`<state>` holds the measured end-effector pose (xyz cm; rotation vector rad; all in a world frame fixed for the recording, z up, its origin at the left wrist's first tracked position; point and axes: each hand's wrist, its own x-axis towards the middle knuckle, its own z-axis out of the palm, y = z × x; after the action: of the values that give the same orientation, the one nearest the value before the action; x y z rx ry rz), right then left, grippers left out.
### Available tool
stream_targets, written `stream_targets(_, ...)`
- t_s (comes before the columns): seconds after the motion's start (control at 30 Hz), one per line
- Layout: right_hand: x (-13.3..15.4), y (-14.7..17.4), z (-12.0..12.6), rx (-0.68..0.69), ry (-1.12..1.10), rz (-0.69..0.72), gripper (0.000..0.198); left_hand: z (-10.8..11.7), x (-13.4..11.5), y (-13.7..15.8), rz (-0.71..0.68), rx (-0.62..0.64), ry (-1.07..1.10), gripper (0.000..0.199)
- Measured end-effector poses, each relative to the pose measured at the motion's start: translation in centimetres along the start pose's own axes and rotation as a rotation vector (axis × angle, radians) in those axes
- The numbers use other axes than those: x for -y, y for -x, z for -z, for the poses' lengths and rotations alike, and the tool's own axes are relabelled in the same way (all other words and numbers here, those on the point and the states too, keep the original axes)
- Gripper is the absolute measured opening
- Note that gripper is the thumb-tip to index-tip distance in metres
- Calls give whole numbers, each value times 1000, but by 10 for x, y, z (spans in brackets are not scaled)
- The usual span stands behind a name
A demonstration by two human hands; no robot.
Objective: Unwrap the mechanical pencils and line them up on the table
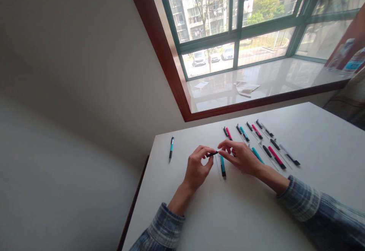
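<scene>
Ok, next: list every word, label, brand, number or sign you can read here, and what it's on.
No text can be read.
Bottle on the sill: blue patch, any print too blurred.
Pen and pen parts: any marking too small.
Parked cars: any plates too small.

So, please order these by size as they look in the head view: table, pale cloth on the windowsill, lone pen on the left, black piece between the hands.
1. Table
2. Pale cloth
3. Lone pen
4. Black piece, partly covered; its visible part looks smallest
</scene>
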<state>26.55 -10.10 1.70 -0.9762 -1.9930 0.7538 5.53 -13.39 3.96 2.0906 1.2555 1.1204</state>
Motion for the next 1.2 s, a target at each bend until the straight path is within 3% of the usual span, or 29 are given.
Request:
stream_targets(0.43,1,-1,-2,43,7,-11,29,1,1,0,19,18,20,22)
stream_targets(0.63,1,-1,-3,43,-15,-6,17,2,2,0,45,25,30,18)
stream_targets(0.93,-1,-1,-5,-17,-20,1,13,3,10,0,229,92,87,27)
stream_targets(1.2,0,0,-5,65,-14,-56,21,1,9,0,185,49,1,17)
